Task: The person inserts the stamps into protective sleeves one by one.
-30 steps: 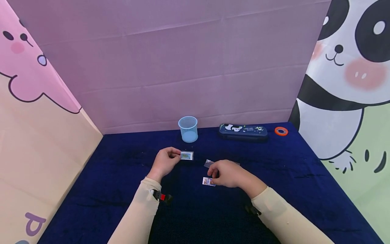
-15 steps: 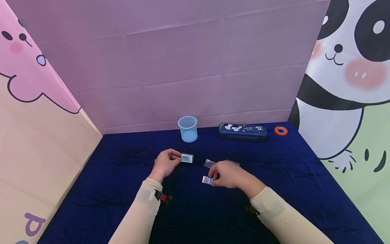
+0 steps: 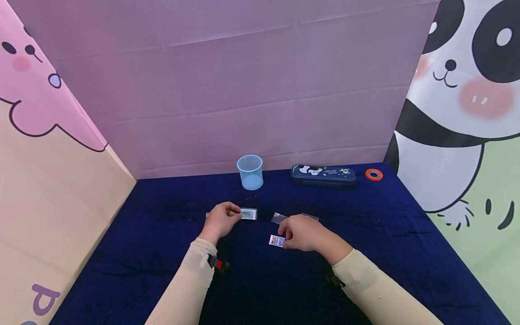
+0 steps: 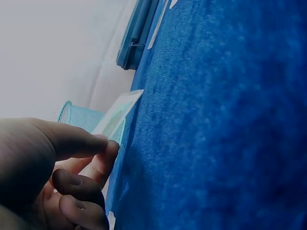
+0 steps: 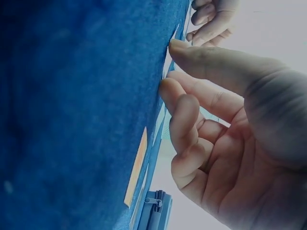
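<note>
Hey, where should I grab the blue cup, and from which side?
I'd likely grip the cup around its upper wall, coming from the front and slightly above: it stands upright, open end up, with the backdrop close behind.

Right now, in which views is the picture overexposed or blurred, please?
Left wrist: background washed out, pinched card pale; right wrist: background glaring white too, blue cloth blurred; head: fairly even light, lettering on the dark case too small to read.
</note>
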Available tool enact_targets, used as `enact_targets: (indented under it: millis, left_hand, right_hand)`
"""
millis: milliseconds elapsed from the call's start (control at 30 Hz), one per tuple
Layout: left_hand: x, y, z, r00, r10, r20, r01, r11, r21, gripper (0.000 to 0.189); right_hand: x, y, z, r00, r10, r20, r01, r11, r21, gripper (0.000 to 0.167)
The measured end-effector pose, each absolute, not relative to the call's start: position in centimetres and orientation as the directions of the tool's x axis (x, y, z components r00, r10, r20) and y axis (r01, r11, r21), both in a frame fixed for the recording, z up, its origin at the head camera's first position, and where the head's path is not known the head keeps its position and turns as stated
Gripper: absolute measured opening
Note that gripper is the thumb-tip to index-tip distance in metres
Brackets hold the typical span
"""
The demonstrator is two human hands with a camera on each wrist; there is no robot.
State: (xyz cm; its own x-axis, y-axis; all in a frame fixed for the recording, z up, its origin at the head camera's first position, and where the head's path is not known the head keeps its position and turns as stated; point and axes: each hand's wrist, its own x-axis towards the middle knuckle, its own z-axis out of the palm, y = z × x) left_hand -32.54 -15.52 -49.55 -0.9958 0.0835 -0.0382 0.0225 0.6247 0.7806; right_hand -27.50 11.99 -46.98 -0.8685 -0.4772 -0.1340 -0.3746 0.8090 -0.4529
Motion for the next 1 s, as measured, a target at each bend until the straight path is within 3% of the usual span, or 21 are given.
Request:
enact_targets:
  millis: [300, 1000]
  left_hand:
    - [-32.60, -15.41, -50.05, -0.993, 0.097, -0.063, 0.013, 0.634, 0.773, 0.014]
    - [-32.57, -15.53, -49.71, -0.995, 0.064, -0.078, -0.016, 0.664, 0.748, 0.020]
  right_hand:
    - [-27.39, 12.01, -47.09, -0.872, -0.474, -0.124, -0.379, 0.813, -0.442, 0.016]
    - [-27.04, 12.01, -46.62, -0.860, -0.500, -0.106, -0.402, 0.790, -0.463, 0.022]
